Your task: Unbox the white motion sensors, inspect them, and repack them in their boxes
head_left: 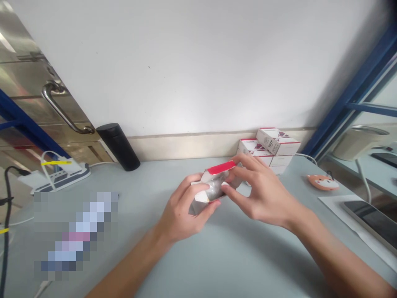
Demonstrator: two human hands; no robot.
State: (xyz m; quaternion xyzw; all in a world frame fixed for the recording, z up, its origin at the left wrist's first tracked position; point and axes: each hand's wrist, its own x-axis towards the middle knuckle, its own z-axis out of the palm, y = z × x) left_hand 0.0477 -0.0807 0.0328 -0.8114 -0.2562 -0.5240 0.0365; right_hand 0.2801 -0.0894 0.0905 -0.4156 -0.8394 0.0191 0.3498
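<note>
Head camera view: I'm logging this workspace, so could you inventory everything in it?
Open box: one, white and red, between the hands
Clear plastic: amount unclear, inside that box
Stacked boxes: at least four, white with red, by the wall
Bottle: one, black, back left
Power strip: one, white and grey, left
Cables: several, black or white, both sides
Pixelated item: unclear, bluish, left
Animal-face item: one, orange and white, right
Phone: one, black, on paper
Paper: white, right
Pale container: one, cream, far right
Door handle: one, silver, upper left
Frames: blue, both sides
Table: one, grey-green, below
Wall: white, behind
Left hand: one, grip on open box
Right hand: one, at its opening
</note>
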